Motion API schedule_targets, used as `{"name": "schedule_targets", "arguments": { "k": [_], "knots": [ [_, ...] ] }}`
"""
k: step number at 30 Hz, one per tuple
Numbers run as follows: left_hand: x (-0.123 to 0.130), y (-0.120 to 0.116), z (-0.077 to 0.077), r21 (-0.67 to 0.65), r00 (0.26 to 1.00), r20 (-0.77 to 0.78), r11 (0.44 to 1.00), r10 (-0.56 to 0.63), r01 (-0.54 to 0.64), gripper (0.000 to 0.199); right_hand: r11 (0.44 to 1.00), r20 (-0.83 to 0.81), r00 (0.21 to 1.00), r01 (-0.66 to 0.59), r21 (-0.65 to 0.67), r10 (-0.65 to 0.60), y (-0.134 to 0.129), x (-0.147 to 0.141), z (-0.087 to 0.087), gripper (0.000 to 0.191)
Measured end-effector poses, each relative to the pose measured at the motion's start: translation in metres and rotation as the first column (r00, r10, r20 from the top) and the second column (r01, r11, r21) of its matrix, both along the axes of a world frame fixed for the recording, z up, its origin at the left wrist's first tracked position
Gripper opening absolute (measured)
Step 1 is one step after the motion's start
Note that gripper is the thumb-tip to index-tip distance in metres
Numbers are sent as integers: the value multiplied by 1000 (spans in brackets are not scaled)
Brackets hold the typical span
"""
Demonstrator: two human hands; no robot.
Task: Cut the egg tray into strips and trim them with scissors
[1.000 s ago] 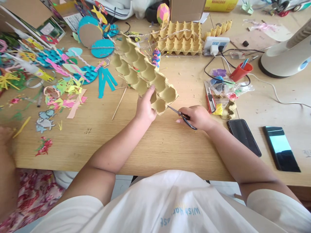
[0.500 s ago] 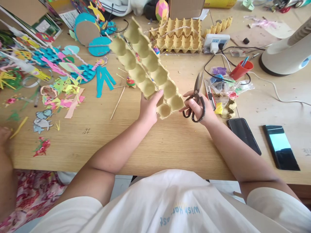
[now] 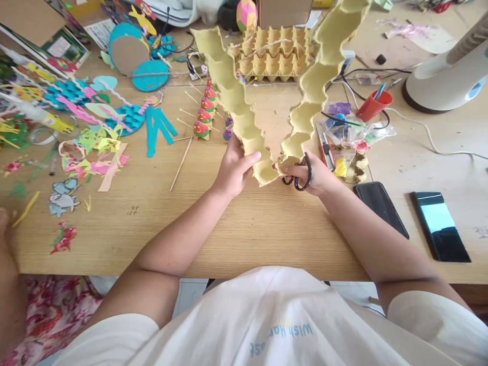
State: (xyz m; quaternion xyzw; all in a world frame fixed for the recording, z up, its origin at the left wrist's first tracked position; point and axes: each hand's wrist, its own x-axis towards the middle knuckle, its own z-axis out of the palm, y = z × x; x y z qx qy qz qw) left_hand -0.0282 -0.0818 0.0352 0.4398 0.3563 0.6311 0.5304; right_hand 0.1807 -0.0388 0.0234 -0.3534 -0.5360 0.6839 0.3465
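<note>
Two long yellowish egg-carton strips form a V over the table, their near ends meeting or almost so; I cannot tell whether they are still joined. My left hand [image 3: 235, 170] grips the left egg-carton strip [image 3: 240, 96] near its lower end, thumb on top. In my right hand [image 3: 314, 175] is the lower end of the right egg-carton strip [image 3: 318, 76], pinched under the thumb. Black-handled scissors [image 3: 309, 173] hang on the same hand, their blades hidden. Behind the left strip stands a painted red and green egg-carton caterpillar [image 3: 206, 112] with pins stuck in it.
More egg carton [image 3: 272, 56] lies at the back. A red utility knife [image 3: 326, 147], red cup [image 3: 375, 107] and two phones [image 3: 440, 226] are on the right. Paper scraps [image 3: 93, 152] and blue cut-outs [image 3: 150, 76] cover the left. Another person's arm [image 3: 7, 264] rests at the left edge.
The two egg-carton rows, side by side before, are now spread apart into a V. My right hand has taken hold of the right strip, and the scissors have turned downward. The caterpillar has come into view.
</note>
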Motion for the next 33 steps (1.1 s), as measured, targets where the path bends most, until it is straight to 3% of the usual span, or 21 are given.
{"name": "schedule_targets", "arguments": {
  "k": [4, 8, 12, 22, 33],
  "knots": [
    [-1, 6, -14, 42, 993, -92, 996, -71, 75, 86, 994, -45, 994, 102, 46, -100, -1, -3, -2, 47],
    [0, 5, -29, 10, 972, -199, 991, -128, 132, 113, 976, -45, 981, 193, 103, -189, -1, -5, -5, 44],
    [0, 4, -33, -40, 961, -231, 988, -151, 146, 115, 964, -18, 977, 211, 162, -211, 0, -6, -6, 46],
    [0, 6, -44, 27, 924, -382, 999, -11, 23, 122, 947, 106, 973, 168, 275, -203, -4, -6, -3, 47],
    [0, 1, -41, 98, 802, -587, 993, 116, -72, 125, 890, 175, 954, 146, 431, -241, 0, -4, -10, 44]
  ]
}}
